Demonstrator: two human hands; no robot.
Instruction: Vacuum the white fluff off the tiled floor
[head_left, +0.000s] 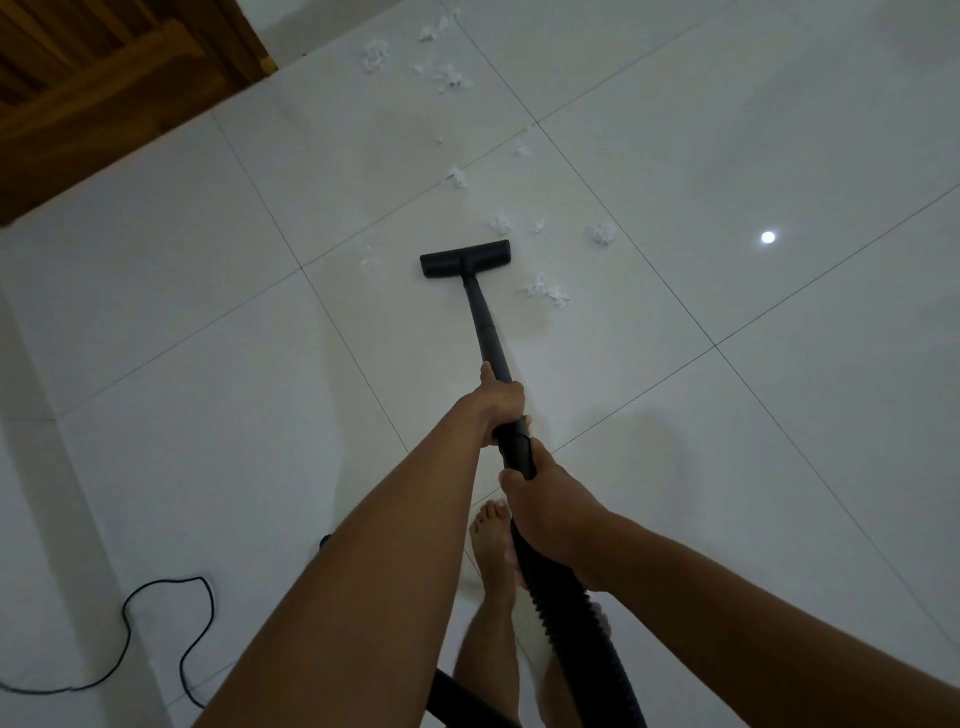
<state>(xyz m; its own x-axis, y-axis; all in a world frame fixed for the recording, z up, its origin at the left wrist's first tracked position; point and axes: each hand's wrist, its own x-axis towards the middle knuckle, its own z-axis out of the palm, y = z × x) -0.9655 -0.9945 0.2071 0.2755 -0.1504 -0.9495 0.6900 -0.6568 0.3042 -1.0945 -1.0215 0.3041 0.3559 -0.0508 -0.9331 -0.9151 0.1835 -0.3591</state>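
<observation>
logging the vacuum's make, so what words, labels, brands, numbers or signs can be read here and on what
None: no text shows anywhere.
The black floor head, wand and ribbed hose show no label or brand.
The tiled floor, wooden panel and power cable are plain.

Tiled floor (727, 415): pale glossy tiles, divided by thin dark grout lines. Black vacuum head (465, 258) set flat on it. White fluff (545, 293) scattered just right of vacuum head; more clumps strewn beyond it, faint wisps just left. Black cable (156, 649) looped well behind and left of vacuum head. Bare foot (491, 551) planted behind it.
</observation>
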